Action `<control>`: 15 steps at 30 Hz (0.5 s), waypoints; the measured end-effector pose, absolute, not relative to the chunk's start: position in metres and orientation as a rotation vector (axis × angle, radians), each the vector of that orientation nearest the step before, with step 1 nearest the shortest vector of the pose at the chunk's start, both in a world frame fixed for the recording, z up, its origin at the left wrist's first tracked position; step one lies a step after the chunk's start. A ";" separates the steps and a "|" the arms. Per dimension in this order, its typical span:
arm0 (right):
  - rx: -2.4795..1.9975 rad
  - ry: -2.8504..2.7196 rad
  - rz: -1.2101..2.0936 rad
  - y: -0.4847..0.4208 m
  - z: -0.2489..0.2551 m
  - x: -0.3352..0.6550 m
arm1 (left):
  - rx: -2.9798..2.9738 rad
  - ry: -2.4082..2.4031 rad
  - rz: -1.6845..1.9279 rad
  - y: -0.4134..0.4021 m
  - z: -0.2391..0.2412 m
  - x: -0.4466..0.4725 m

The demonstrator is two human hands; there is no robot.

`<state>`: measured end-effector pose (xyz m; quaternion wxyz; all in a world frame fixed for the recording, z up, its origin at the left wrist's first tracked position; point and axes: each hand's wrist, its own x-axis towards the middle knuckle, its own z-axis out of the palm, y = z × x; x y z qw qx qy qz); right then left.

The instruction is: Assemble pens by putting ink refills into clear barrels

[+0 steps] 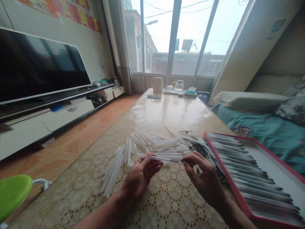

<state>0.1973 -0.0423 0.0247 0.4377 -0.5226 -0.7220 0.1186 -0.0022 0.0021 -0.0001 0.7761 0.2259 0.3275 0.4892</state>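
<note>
My left hand (139,173) pinches a white pen barrel (159,158) between thumb and fingers, held level above the table. At the barrel's right end, the fingertips of my right hand (202,175) close on a thin dark pen refill (175,161), which lines up with the barrel. Whether its tip is inside the barrel is too small to tell. Behind both hands lies a loose heap of white barrels (152,140), with more barrels (114,173) fanned out to the left. Dark refills (202,147) are bunched beyond my right hand, partly hidden by it.
On the right, a red-rimmed box (222,167) holds a row of pens (252,179). A patterned cover (164,200) spreads over the long table. Toward its far end stand a beige pitcher (157,85) and a glass jug (179,86). A green stool (15,194) is at lower left.
</note>
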 end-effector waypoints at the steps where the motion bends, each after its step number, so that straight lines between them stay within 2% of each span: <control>1: -1.264 -1.815 0.377 -0.042 0.023 0.196 | 0.505 0.687 1.004 0.000 -0.001 -0.001; 4: -1.243 -1.790 0.574 -0.040 0.023 0.198 | 0.490 0.651 0.935 -0.001 0.000 0.001; 8: -1.424 -1.715 0.641 -0.037 0.038 0.219 | 0.322 0.685 1.106 0.005 0.006 -0.004; 12: -1.594 -1.839 0.822 -0.039 0.056 0.241 | 0.271 0.682 1.114 0.011 0.009 -0.008; 15: -1.711 -2.006 0.791 -0.044 0.060 0.254 | 0.287 0.690 1.083 0.011 0.008 -0.008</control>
